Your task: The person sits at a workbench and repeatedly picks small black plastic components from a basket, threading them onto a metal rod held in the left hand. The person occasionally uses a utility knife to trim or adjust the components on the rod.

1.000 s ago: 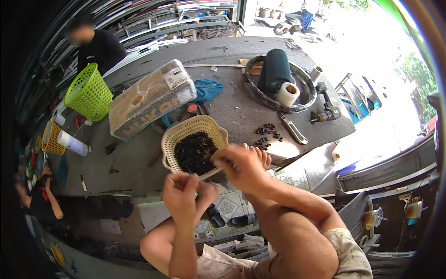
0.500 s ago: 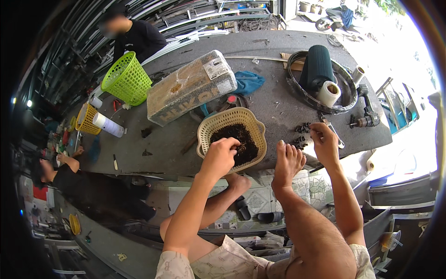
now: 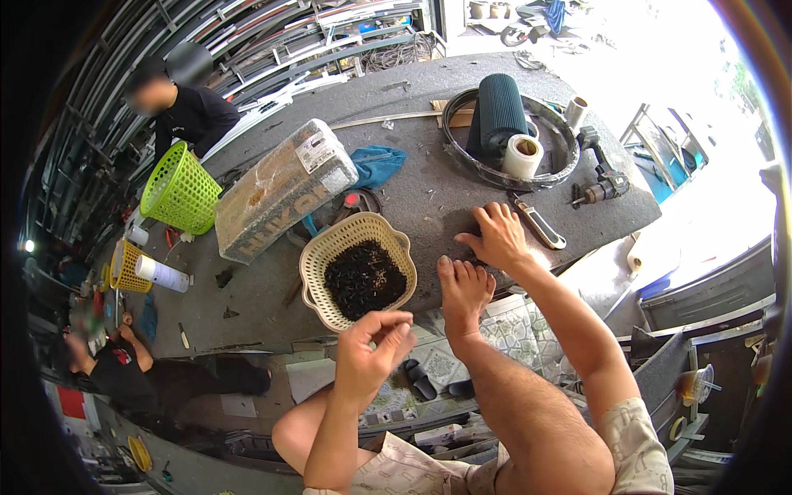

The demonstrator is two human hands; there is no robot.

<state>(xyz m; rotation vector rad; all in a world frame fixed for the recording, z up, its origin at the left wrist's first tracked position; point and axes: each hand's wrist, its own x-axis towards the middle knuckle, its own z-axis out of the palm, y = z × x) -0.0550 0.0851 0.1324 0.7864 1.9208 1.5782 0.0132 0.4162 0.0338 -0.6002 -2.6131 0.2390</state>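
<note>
A cream plastic basket [image 3: 312, 262] holds many small black pieces [image 3: 355, 280] mixed with a few tan ones. Just in front of its near rim, my left hand [image 3: 371, 355] is raised, its thumb and fingers drawn together. Whatever may be between those fingertips is too small to make out. My right hand [image 3: 499, 239] lies palm down on the dark tabletop with fingers spread, beside my bare foot [image 3: 466, 297] at the table edge. What is under that palm is hidden. A utility knife [image 3: 540, 224] rests right of the right hand.
Behind the basket are a long wrapped box [image 3: 280, 194] and a blue cloth [image 3: 378, 167]. A black ring [image 3: 450, 124] surrounds a dark green roll [image 3: 501, 107] and a film roll [image 3: 522, 157]. A drill [image 3: 605, 186] lies right. Two people work left, near a green basket [image 3: 177, 194].
My left hand has drawn back out of the basket toward me. My right hand has opened from a pinch onto the tabletop, where black pieces were showing. The view has shifted to the right.
</note>
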